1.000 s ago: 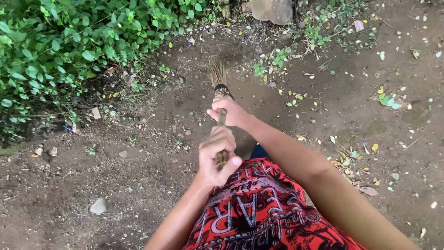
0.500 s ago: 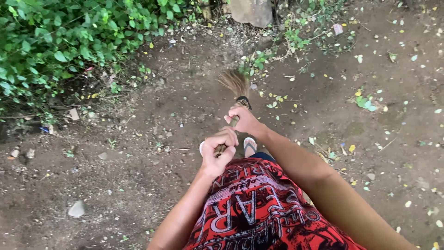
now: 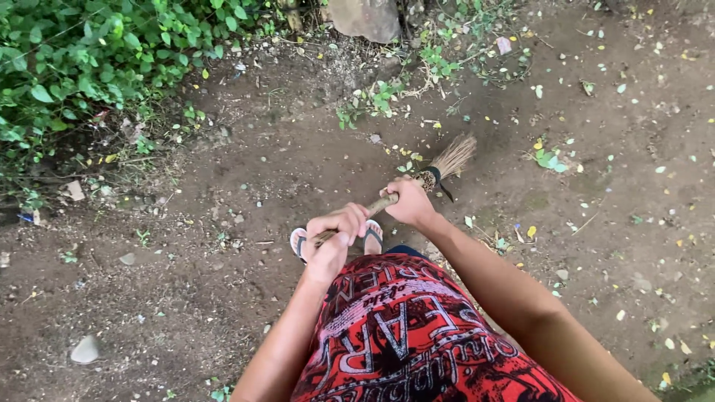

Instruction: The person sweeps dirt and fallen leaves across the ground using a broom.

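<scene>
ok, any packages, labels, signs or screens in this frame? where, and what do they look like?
No screens, signs or labelled packages.
Shirt print: bottom centre, on the person's front; pale lettering and black pattern on red cloth.
Pinkish scrap: top, among the weeds; small, flat, maybe a wrapper, too small to tell.
Pale scrap: left, by the bushes; small, roughly square, tan.
Blue bit: far left edge; tiny, kind unclear.

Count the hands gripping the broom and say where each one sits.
2. The left hand grips the near end of the broom handle; the right hand grips further along, just behind the dark binding at the bristles. No other hands show.
</scene>
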